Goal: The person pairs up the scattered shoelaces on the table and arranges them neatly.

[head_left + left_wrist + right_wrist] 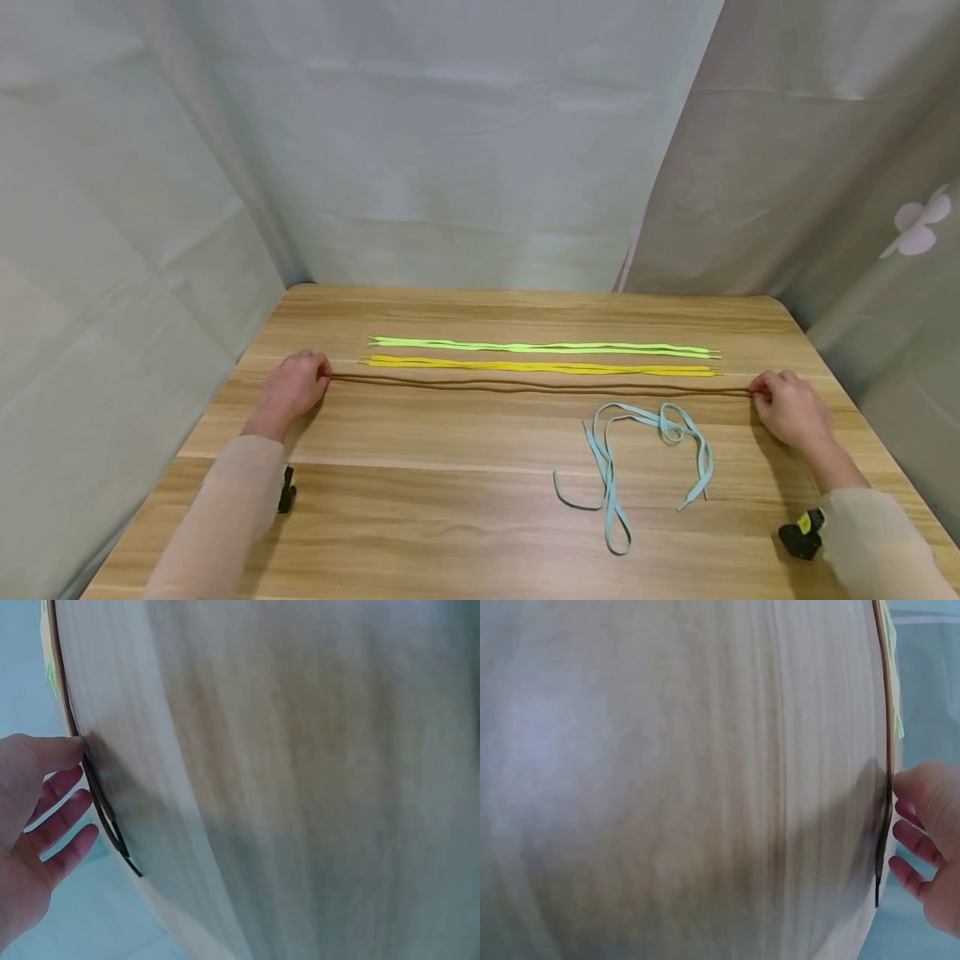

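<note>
A long brown shoelace [345, 377], its two strands side by side, stretches nearly straight across the wooden table. At its left end my left hand [295, 385] pinches both strands between thumb and index finger. Its other fingers are loosely bent, and the dark lace tips [133, 866] extend past them in the left wrist view. My right hand [791, 408] pinches the right end the same way, with a dark tip [877, 892] beyond its fingers. Just behind the brown lace lie yellow shoelaces [390, 361], and behind those neon green shoelaces [408, 342], both laid out straight.
A light blue shoelace [609, 492] lies in loose loops on the tabletop [420, 517], in front of the brown lace and right of centre. Pale curtains [465, 167] surround the table's back and sides. Small black wrist devices [801, 537] are at both sleeves.
</note>
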`<state>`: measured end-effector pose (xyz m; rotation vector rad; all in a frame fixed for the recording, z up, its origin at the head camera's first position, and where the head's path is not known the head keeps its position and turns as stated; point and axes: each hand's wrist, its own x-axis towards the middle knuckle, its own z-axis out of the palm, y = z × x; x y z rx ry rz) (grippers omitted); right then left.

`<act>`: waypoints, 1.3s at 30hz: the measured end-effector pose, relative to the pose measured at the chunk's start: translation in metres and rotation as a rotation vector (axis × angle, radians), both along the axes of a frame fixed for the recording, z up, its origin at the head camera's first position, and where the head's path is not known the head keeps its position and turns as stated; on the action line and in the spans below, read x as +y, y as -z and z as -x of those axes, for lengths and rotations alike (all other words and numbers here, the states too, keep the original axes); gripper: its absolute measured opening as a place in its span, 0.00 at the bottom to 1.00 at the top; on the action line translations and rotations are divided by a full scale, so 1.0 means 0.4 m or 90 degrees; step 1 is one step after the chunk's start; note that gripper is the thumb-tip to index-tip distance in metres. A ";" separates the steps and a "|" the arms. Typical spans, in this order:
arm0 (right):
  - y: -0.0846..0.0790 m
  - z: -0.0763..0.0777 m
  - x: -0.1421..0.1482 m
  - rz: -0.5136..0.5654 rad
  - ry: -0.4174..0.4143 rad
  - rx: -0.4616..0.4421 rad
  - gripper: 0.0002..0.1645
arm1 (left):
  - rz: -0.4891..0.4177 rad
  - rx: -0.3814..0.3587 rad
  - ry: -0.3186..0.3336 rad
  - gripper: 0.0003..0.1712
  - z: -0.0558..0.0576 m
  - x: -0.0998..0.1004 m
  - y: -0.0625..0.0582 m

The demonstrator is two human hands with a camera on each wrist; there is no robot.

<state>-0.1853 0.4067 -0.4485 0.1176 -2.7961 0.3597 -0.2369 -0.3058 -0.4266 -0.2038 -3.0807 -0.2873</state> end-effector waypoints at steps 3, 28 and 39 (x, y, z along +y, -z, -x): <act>-0.005 -0.006 -0.005 -0.005 -0.015 0.016 0.06 | 0.014 0.013 0.013 0.04 -0.002 0.005 -0.005; -0.047 -0.016 -0.197 -0.021 -0.235 0.070 0.19 | 0.049 0.154 0.276 0.15 -0.052 0.300 -0.036; -0.052 -0.024 -0.261 -0.047 -0.314 0.060 0.21 | 0.084 0.117 0.465 0.20 -0.106 0.442 -0.033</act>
